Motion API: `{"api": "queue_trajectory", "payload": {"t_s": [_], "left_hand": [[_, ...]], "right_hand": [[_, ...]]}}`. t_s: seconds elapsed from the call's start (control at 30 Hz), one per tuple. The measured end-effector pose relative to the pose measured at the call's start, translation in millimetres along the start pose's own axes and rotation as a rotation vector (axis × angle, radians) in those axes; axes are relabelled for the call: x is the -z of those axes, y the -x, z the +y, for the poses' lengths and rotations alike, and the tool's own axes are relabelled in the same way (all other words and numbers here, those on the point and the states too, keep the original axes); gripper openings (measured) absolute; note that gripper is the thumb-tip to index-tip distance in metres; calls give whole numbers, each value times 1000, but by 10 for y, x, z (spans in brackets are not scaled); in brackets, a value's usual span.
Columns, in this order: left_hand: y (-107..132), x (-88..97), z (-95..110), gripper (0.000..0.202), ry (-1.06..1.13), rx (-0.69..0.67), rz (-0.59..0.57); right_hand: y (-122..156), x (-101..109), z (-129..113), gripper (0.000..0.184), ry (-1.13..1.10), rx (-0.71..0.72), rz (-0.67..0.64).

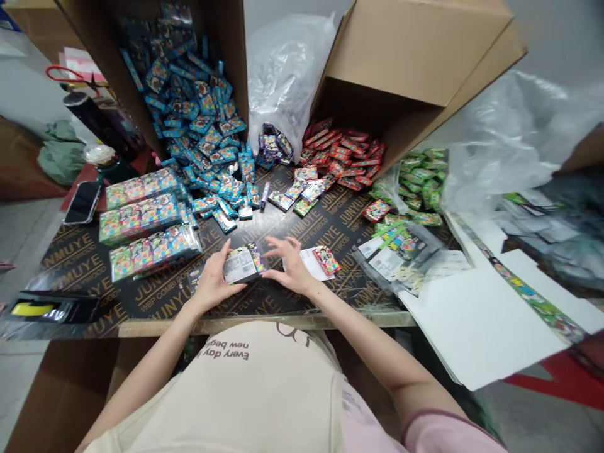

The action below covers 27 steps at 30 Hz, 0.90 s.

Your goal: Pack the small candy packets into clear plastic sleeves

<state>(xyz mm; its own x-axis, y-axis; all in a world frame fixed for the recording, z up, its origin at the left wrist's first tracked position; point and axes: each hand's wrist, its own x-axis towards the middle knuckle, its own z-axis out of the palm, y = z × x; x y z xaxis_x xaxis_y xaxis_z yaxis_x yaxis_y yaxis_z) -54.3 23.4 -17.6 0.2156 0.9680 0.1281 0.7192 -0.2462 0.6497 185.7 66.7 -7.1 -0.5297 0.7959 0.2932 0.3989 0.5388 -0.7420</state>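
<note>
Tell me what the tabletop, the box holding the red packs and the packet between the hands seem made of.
Tabletop: likely faced plywood, dark with a slight sheen; its gold print reads PLYWOOD.
Box: probably cardboard, matt brown, with stiff creased folds.
Packet: apparently printed card, perhaps under glossy clear plastic; a greyish haze hints at that.

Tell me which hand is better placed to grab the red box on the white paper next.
Probably the right hand: it is nearer the red box; the left hand is across the packet.
</note>
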Motion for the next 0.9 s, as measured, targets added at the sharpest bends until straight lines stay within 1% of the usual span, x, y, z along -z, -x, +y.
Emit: {"api": "queue_trajectory", "payload": {"t_s": [0.07,0.1,0.13,0.17,0.2,0.23,0.27,0.33,0.37,0.4,0.43,0.47,0.57,0.6,0.63,0.67,0.73,0.77,0.8,0.83,0.9], "left_hand": [[-17,-27,-28,110,-10,5,6],[-23,-49,-46,110,-24,6,-2],[-26,-77,-67,109,-44,10,-17],[-25,-111,-92,108,-69,12,-36],[-21,-150,-117,106,-99,11,-55],[-13,-192,-143,103,-135,5,-73],[-3,-235,-168,99,-173,-7,-86],[20,-311,-208,91,-242,-35,-88],[31,-340,-222,88,-265,-47,-80],[41,-363,-232,86,-280,-58,-71],[49,-378,-238,85,-287,-66,-63],[55,-387,-242,84,-290,-70,-57],[62,-393,-247,83,-303,-77,-55],[63,-392,-249,82,-309,-76,-56],[62,-393,-251,81,-316,-75,-55],[63,-394,-253,79,-321,-75,-54],[64,-399,-256,76,-326,-77,-49],[65,-401,-255,74,-327,-78,-46],[66,-403,-254,74,-327,-78,-44],[67,-406,-251,73,-327,-78,-42],[68,-410,-244,73,-327,-75,-35]], "right_hand": [[-54,11,2,63,-40,31,-87],[-114,45,57,58,-25,33,-76],[-195,102,154,55,25,12,-16],[-294,181,293,54,108,-33,72],[-402,276,465,56,215,-103,173],[-508,377,660,63,333,-184,242],[-604,476,860,73,443,-274,272],[-732,623,1213,88,582,-493,276],[-756,657,1341,89,618,-562,254],[-752,662,1425,86,635,-595,228],[-727,641,1467,80,635,-586,198],[-686,600,1470,75,624,-542,166],[-567,460,1352,69,556,-376,73],[-559,439,1313,67,538,-351,67],[-577,442,1294,63,532,-347,89],[-621,473,1301,59,536,-363,138],[-774,609,1394,54,577,-429,277],[-871,699,1469,56,609,-472,329],[-969,790,1551,60,645,-520,351],[-1060,869,1630,67,684,-564,329],[-1187,954,1745,74,752,-605,203]]}}
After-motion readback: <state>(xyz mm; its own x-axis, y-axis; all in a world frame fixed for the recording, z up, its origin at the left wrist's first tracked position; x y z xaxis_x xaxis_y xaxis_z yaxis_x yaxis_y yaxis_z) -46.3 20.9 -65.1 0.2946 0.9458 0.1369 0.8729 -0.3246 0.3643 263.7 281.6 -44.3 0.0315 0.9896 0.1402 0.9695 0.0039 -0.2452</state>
